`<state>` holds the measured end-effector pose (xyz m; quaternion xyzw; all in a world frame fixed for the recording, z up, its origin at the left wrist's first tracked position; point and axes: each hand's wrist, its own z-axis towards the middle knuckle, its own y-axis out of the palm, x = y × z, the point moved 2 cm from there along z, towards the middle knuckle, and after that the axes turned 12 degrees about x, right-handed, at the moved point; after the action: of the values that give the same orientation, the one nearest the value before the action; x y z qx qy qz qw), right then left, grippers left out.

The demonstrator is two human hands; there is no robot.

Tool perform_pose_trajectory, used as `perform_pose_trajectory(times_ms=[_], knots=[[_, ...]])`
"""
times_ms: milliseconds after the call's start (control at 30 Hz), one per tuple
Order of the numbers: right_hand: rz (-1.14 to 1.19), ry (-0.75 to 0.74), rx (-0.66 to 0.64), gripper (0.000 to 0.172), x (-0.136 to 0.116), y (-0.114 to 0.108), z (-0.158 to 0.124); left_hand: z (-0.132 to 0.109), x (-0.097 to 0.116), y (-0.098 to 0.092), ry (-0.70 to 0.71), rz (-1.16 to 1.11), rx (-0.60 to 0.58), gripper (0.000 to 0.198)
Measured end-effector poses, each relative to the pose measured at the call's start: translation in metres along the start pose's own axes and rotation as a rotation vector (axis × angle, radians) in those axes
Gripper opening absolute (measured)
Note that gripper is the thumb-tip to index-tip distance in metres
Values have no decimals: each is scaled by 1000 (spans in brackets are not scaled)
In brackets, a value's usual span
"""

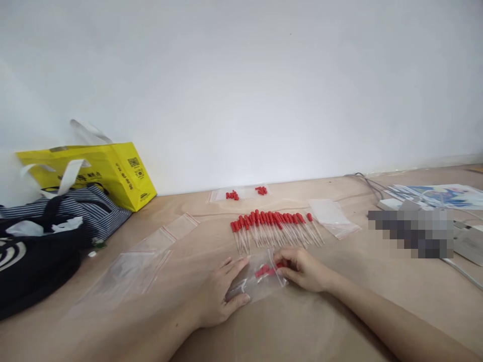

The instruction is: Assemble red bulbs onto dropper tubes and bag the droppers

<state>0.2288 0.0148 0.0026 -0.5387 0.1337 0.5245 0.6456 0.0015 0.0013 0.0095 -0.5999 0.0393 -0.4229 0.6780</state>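
While the left hand [221, 291] lay low in the centre of the frame, its fingers and thumb spread apart across the left end of a clear plastic bag [258, 290], the right hand [306, 270] bent over the bag's other end. Its thumb and fingertips were drawn close together; I could not tell whether they gripped plastic or a red piece. Several red pieces [263, 271] showed at the bag's middle, and the bag lay flat on the wooden table [339, 317]. Just above, mid-frame, stretched a row of red-topped droppers [274, 221], clear stems pointing down. More clear bags [151, 246] lay at centre left; a yellow bag [113, 171] leaned at upper left.
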Motion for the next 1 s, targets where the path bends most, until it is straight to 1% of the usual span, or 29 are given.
perform_pose_trajectory(times_ms=[167, 267, 333, 400, 500, 567, 667, 700, 767, 833, 900, 1000], knots=[[251, 217, 3, 8, 10, 13, -2, -1, -1, 2, -8, 19, -5, 61], [366, 310, 45, 13, 12, 20, 0, -1, 0, 1, -14, 4, 10, 61], [371, 327, 90, 15, 13, 24, 2, 0, 0, 0, -15, -8, 17, 61], [302, 309, 133, 13, 14, 26, 3, -1, 1, 0, -15, -18, 13, 60], [247, 301, 148, 12, 18, 25, 4, -2, 0, 1, -28, -36, 4, 60], [253, 316, 167, 14, 23, 21, 3, -1, -5, 0, -48, -57, 52, 54], [238, 325, 237, 14, 32, 12, 4, 10, -24, -2, -85, -69, 233, 33], [235, 327, 258, 15, 35, 10, 4, 16, -33, -4, -98, -47, 311, 28], [236, 335, 289, 17, 38, 7, 4, 31, -55, -5, -189, 7, 410, 24], [235, 337, 305, 17, 38, 6, 3, 49, -75, -6, -260, 26, 443, 27], [218, 322, 307, 16, 36, 7, 2, 67, -90, -5, -311, 45, 467, 29], [163, 294, 301, 14, 31, 9, 1, 86, -101, -2, -346, 62, 480, 33]])
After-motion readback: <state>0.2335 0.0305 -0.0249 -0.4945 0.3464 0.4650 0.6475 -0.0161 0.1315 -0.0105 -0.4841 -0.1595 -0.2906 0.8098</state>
